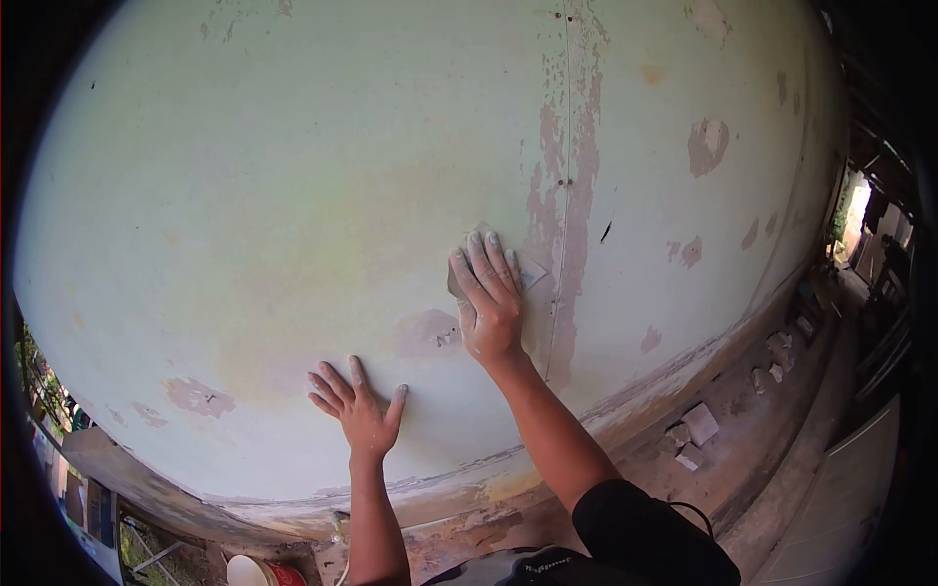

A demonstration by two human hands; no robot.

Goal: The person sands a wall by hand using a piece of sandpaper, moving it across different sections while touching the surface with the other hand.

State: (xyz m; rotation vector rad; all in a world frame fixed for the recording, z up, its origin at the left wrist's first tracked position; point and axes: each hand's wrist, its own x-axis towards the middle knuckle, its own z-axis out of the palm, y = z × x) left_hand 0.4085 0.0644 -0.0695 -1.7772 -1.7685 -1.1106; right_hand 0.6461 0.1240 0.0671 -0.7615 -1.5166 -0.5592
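Note:
My right hand (489, 293) presses a folded piece of sandpaper (532, 273) flat against a pale green wall panel (293, 146). Corners of the sheet stick out on both sides of the fingers, and the palm hides the rest. Lower and to the left, my left hand (362, 405) rests on the panel with its fingers spread, holding nothing. Whitish dust coats the fingertips of both hands. Just right of the sandpaper runs a vertical seam (565, 225) with worn, brownish-grey patches along it.
Several bare patches (708, 146) mark the panel at right. Broken light-coloured pieces (701, 423) lie on the ground along the base at lower right. A white and red bucket (264, 571) stands at the bottom left. A pale board (840, 498) is at the right edge.

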